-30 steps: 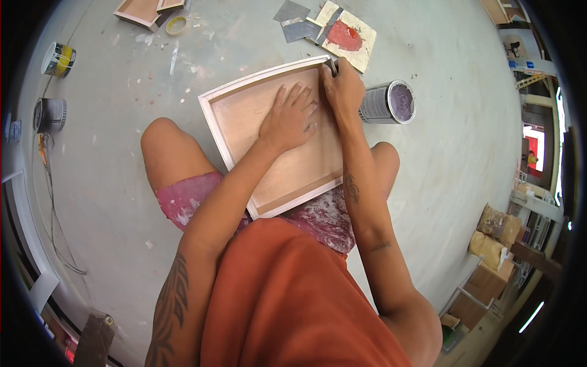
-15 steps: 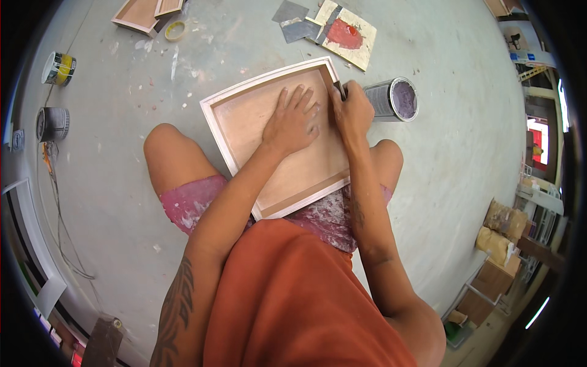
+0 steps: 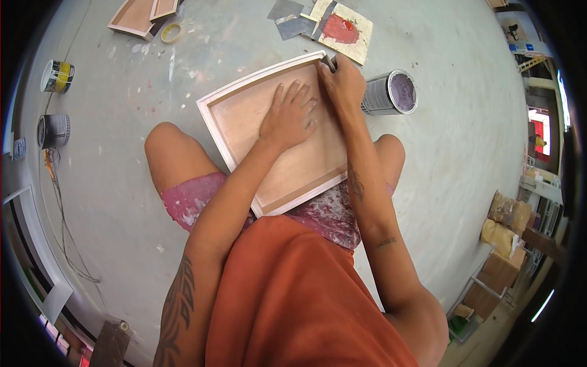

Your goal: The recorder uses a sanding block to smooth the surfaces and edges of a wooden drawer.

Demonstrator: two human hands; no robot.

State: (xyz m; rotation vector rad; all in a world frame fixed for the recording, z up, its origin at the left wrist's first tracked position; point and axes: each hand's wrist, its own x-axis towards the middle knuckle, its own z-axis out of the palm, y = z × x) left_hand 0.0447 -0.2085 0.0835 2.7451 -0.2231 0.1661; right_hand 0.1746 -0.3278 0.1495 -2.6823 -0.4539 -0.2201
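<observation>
Wooden tray (image 3: 299, 171), one, shallow, pale, with a whitish rim; lying open side up between the person's knees, skewed, its near end against the orange shirt (image 3: 293, 293) and over the stained pink shorts (image 3: 195, 196); left hand (image 3: 288, 117), palm down on the tray's inner base, fingers spread, right of its middle; right hand (image 3: 343, 84), at the tray's far right corner, fingers curled and pinching a small dark piece (image 3: 331, 63) against the rim; the piece is mostly hidden by the fingers, perhaps a folded sheet or thin block.

Floor (image 3: 452, 171), grey, specked with pale spatters, mostly on the far left; paint can (image 3: 376, 96), tipped on its side, mouth to the right, purplish within, just beside the right hand; board (image 3: 361, 46), cream, bearing red paste (image 3: 340, 29), beyond the tray; grey sheets (image 3: 293, 27), beside the board; tape roll (image 3: 172, 33) and further wooden trays (image 3: 131, 17), far left; yellow-banded bucket (image 3: 61, 76), dark can (image 3: 55, 131) and cable (image 3: 64, 244), along the left wall; yellowish bundle (image 3: 498, 238) and brown box (image 3: 495, 278), right edge.

Wide bare floor between the tray and the left wall, likewise right of the paint can; tighter at the far right corner, where can and board lie near.
</observation>
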